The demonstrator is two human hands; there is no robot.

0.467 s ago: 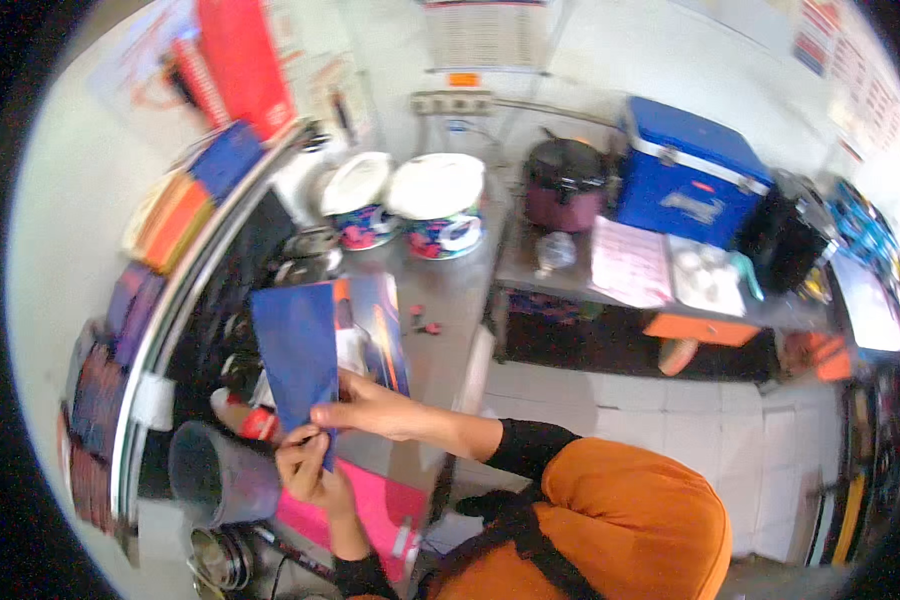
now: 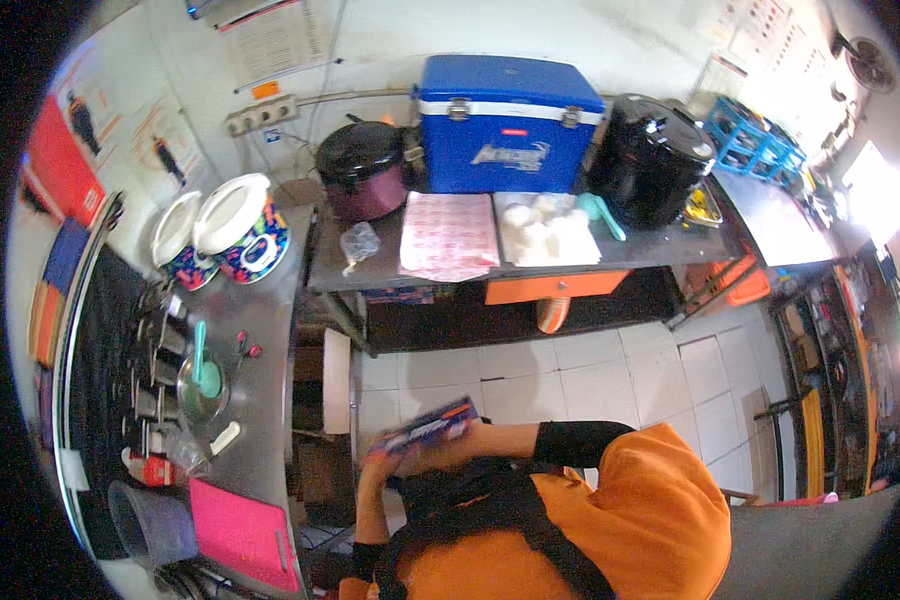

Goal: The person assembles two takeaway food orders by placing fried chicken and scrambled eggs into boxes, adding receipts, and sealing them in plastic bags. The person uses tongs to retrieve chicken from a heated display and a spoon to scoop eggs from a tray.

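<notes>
Close to my body I hold a dark blue printed carton (image 2: 425,428), seen mostly along its long side and slightly blurred. My left hand (image 2: 376,466) is closed around its left end, fingers partly hidden. My right hand (image 2: 460,446) grips it from below near the right end. Left of my hands is a steel counter (image 2: 260,380). On it stand a metal bowl (image 2: 210,402) with a mint-green ladle (image 2: 202,365) in it, and a pink cutting board (image 2: 240,530) lies near its front.
A grey bin (image 2: 150,525) stands beside the board; two lidded tubs (image 2: 242,228) are farther back. Along the back table sit a purple pot (image 2: 362,175), a blue cooler box (image 2: 510,130), pink paper sheets (image 2: 450,235), white round pieces on paper (image 2: 548,225) and a black container (image 2: 650,160).
My view has swung right. The carton moved from over the steel counter to in front of my body and turned from its broad blue face to a narrower printed side. Both hands stayed on it.
</notes>
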